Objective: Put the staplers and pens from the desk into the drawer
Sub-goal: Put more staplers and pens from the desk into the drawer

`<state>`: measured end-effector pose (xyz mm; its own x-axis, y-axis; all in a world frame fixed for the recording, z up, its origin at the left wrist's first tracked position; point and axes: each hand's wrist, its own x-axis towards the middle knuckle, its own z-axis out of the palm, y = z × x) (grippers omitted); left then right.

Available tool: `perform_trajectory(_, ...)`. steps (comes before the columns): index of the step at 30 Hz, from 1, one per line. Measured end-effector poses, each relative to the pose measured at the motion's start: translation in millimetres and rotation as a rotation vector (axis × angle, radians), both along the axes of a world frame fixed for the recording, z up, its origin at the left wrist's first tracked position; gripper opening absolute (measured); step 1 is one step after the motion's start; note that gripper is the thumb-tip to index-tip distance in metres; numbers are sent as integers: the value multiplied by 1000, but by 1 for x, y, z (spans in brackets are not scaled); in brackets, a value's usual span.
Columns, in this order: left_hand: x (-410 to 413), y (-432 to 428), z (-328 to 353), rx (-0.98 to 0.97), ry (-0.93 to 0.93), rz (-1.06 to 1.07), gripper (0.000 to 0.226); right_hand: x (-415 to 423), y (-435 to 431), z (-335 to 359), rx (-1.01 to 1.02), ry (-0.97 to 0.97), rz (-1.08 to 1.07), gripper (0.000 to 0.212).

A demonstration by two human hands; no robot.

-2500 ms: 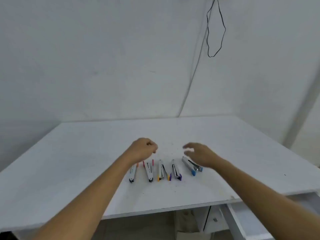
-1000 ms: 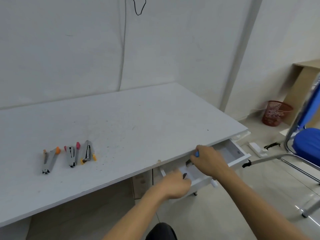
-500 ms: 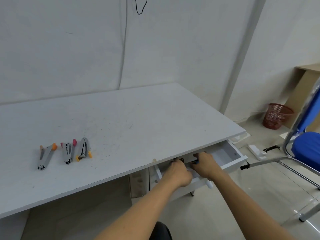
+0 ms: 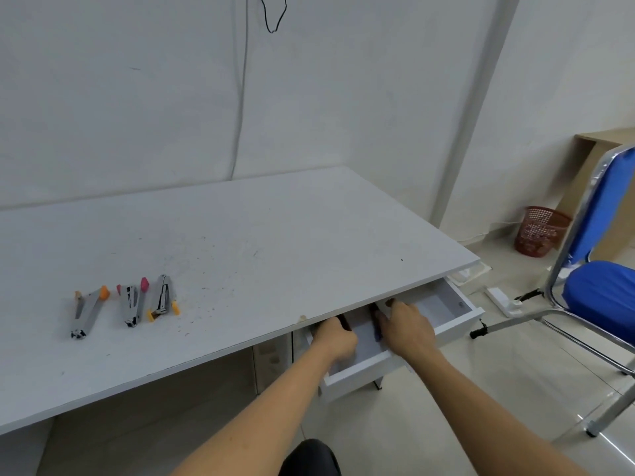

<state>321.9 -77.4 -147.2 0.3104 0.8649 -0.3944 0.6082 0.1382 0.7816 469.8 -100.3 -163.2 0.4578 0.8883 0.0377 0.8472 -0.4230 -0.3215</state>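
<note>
Three staplers lie in a row on the left of the white desk [image 4: 275, 235]: one with orange ends [image 4: 87, 312], one with pink ends [image 4: 134, 304] and one with yellow ends [image 4: 163, 297]. Under the desk's right front edge a white drawer [image 4: 450, 304] stands pulled out. Both hands are inside it, close together. My left hand [image 4: 335, 340] is closed around a dark stapler [image 4: 344, 322], of which only an end shows. My right hand [image 4: 409, 326] holds a blue-tipped stapler [image 4: 377, 333] low in the drawer, mostly hidden by the fingers. No pens are visible.
A blue chair with a chrome frame [image 4: 598, 290] stands to the right of the drawer. A red mesh bin [image 4: 539, 231] sits by the wall, and a white power strip [image 4: 500, 300] lies on the floor. A black cable [image 4: 273, 15] hangs on the wall.
Both hands took a stapler each from the row of five and carried them right into the open drawer. Over the last half second they sank a little deeper inside.
</note>
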Motion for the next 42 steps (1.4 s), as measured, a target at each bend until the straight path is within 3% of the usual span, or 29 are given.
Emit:
perform_trajectory(2, -8, -5, 2, 20, -9, -63, 35, 5, -5, 5, -17, 88, -3, 25)
perform_trajectory(5, -29, -16, 8, 64, -67, -215, 19, 13, -18, 20, 21, 149, -18, 30)
perform_trajectory(7, -47, -20, 14, 117, -85, -297, 42, 9, -23, 34, 123, 181, -5, 26)
perform_trajectory(9, -65, -23, 28, 184, -106, -299, 42, -5, -21, 51, 214, 259, 52, 23)
perform_trajectory(13, -117, -21, 59, 335, -133, -187, 30, -61, -5, 75, 311, 368, 193, 24)
perform_trajectory(16, -168, -12, 73, 446, -125, 18, 23, -118, 13, 82, 335, 429, 369, 24)
perform_trajectory(21, -255, 4, 76, 538, 122, 317, 19, -217, 40, 65, 159, 454, 559, 35)
perform_trajectory(24, -292, 11, 74, 513, 299, 388, 32, -269, 50, 55, 129, 395, 656, 51)
perform_trajectory(27, -309, 18, 71, 482, 452, 370, 47, -304, 56, 51, 103, 188, 743, 52)
perform_trajectory(30, -310, 28, 65, 496, 541, 318, 54, -314, 55, 46, 126, 42, 777, 45)
perform_trajectory(33, -296, 37, 60, 592, 654, 265, 55, -303, 54, 46, 303, -26, 721, 24)
perform_trajectory(35, -284, 40, 57, 650, 684, 254, 51, -291, 52, 49, 342, -93, 673, 23)
perform_trajectory(38, -265, 42, 56, 733, 684, 212, 40, -267, 46, 53, 315, -88, 571, 42)
perform_trajectory(42, -232, 39, 58, 711, 564, 179, 43, -219, 40, 67, 122, 13, 444, 49)
